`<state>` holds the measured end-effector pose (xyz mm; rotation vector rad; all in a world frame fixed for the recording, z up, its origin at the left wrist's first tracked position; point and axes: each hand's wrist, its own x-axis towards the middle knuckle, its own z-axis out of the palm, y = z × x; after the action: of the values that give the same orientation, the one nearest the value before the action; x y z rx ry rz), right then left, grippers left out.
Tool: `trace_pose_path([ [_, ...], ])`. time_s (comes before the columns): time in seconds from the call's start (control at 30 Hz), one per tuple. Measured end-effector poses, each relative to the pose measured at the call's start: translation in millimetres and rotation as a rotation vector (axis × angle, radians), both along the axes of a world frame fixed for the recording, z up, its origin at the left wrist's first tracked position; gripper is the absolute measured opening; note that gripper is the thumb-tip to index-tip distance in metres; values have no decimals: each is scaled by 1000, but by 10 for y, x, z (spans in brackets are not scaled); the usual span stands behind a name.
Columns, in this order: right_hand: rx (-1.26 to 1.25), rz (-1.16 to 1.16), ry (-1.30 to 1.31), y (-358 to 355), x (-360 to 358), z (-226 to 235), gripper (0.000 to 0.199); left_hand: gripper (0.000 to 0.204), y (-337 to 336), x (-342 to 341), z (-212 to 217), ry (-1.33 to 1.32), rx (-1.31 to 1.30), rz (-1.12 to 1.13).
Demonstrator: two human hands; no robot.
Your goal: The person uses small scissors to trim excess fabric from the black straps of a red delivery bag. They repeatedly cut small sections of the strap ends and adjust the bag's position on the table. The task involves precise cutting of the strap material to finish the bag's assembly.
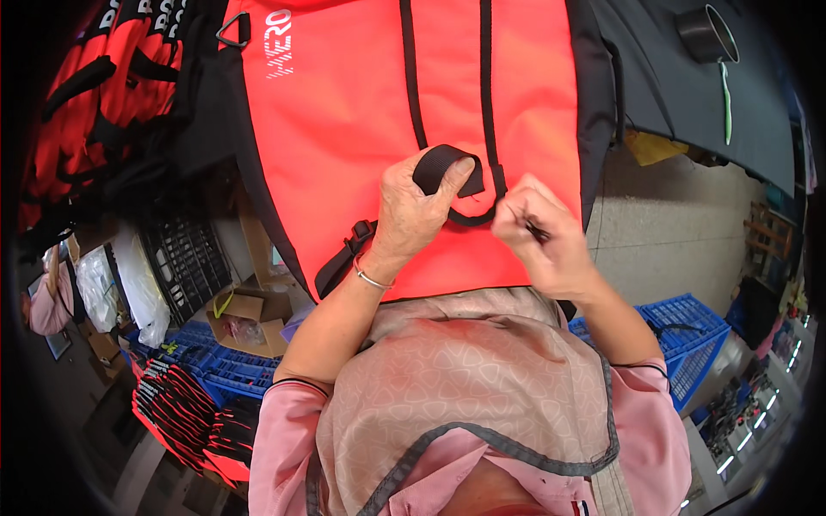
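white printed label sitting near the top left of the orange-red fabric panel, running sideways | open brown cardboard boxes lying low on the left by the blue crates | clear plastic bags hanging further left

Pink short sleeves, a patterned beige apron with grey trim, a thin silver bangle.

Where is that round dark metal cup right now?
The metal cup sits at the top right of the head view, on the dark table beside a thin green tool, well beyond the right hand.
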<state>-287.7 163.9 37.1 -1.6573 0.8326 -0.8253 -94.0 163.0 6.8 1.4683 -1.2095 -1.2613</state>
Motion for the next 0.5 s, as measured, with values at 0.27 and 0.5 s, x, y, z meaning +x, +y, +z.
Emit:
trace_pose_path([
  [0.27,-475,-255,336,79,110,14,28,19,4,-60,25,53,-64,13],
  [0.5,-665,-353,487,194,241,-83,26,19,-3,-27,29,124,-19,11],
])
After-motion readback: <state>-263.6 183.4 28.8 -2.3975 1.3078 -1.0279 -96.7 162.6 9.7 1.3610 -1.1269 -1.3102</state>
